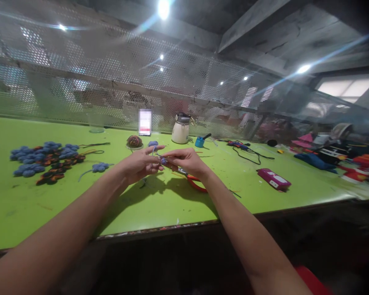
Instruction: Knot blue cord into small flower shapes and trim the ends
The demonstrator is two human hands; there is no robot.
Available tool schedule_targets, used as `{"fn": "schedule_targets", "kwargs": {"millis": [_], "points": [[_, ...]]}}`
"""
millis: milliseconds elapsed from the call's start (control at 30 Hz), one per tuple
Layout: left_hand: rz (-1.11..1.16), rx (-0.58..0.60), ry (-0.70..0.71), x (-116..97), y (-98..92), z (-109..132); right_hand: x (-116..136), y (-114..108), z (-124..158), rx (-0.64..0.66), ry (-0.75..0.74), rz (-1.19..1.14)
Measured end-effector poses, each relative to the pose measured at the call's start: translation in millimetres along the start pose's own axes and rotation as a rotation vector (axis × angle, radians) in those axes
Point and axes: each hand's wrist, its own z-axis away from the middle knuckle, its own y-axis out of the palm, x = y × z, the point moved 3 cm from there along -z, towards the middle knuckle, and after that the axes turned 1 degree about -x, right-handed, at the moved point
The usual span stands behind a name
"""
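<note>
A small blue-purple crochet piece (163,161) is pinched in the fingers of my left hand (138,164), with its index finger stretched out and a strand of blue yarn (154,150) running over it. My right hand (187,161) is closed in a pinch right against the piece; whatever thin thing its fingers hold is hidden. Below and behind the right hand lie scissors with red handles (197,184). Just beyond my fingers is a ball of blue yarn (153,144). One blue crochet flower (100,167) with a loose tail rests left of my left hand.
Several blue crochet flowers (27,155) and dark orange-black ones (53,172) lie at left. Farther back stand a multicoloured yarn ball (134,141), phone (145,122), white jug (181,130) and blue pot (199,141). At right lie a purple box (273,179) and coloured fabric items (316,161).
</note>
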Motion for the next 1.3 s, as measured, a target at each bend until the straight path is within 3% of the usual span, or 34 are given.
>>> {"fn": "schedule_targets", "kwargs": {"millis": [233,1000,1300], "points": [[0.017,-0.053,0.114,-3,-4.8,-2,-2,-5,0,-0.017,0.013,0.084],[-0.088,-0.146,0.216,-3,-1.4,-2,-9,2,-3,-0.042,0.049,0.028],[-0.297,-0.202,0.302,0,-11.2,-12,-10,2,-3,-0.045,0.187,0.014]]}}
